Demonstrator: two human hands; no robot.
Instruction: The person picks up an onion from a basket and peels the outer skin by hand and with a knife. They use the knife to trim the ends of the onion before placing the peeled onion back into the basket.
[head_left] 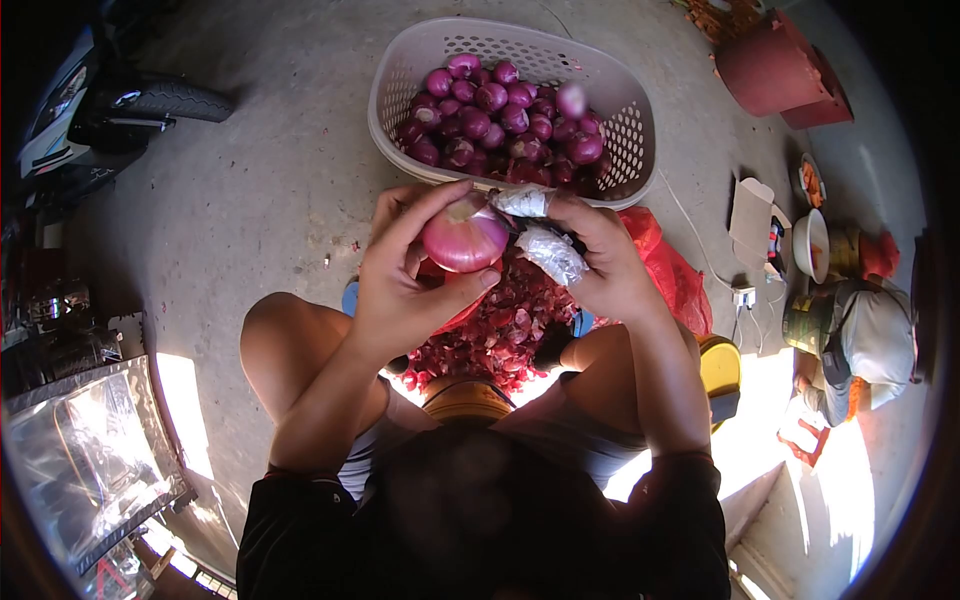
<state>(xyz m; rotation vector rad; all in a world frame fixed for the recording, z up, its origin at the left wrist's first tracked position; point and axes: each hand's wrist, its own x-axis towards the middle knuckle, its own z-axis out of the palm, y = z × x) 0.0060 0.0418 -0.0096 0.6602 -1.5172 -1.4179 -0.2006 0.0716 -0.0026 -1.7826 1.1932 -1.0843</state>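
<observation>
My left hand (pixel 392 275) is closed around a large red onion (pixel 466 236), its pale end tilted up and away from me. My right hand (pixel 603 262) is beside the onion, with silver wrapping (pixel 552 254) on the thumb and index finger. Something small and dark shows between those wrapped fingertips, close to the onion's right side; I cannot make out what it is. Below both hands, a heap of loose red onion skins (pixel 490 335) lies between my legs. Just beyond my hands stands a grey perforated basket (pixel 625 150) with several purple onions (pixel 490 97) in it.
A red mesh bag (pixel 682 285) lies right of my hands, near a yellow object (pixel 720 370). At right are another person (pixel 872 335), a white bowl (pixel 808 246), a cardboard box (pixel 750 215) and a power socket (pixel 743 297). Red tubs (pixel 768 65) and a motorcycle wheel (pixel 178 99) stand farther off.
</observation>
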